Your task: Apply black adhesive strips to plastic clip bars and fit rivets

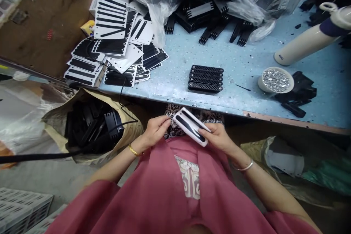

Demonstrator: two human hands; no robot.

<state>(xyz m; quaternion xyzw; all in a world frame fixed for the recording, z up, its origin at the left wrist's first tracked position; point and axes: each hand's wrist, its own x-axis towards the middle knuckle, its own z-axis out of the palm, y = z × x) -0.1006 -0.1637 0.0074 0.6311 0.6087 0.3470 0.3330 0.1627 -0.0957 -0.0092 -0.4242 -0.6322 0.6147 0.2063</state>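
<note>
Over my lap, my right hand [219,138] grips the lower right end of a white backing sheet [184,127] with long black strips on it. The thumb lies on top of the sheet, which looks slightly bent. Close to the sheet's left end is my left hand [155,130], its thumb and fingers pinched together; whatever they hold, if anything, is too small to make out. On the table beyond my hands, several black textured bars [206,78] with round silver spots at their ends lie side by side in a block.
Piles of strip sheets [111,18] cover the table's left part. Black slotted parts [211,31] lie at the back under clear plastic [161,11]. To the right are a cup of small metal pieces [275,80] and a bottle [304,44]. A sack of black parts [128,131] stands lower left.
</note>
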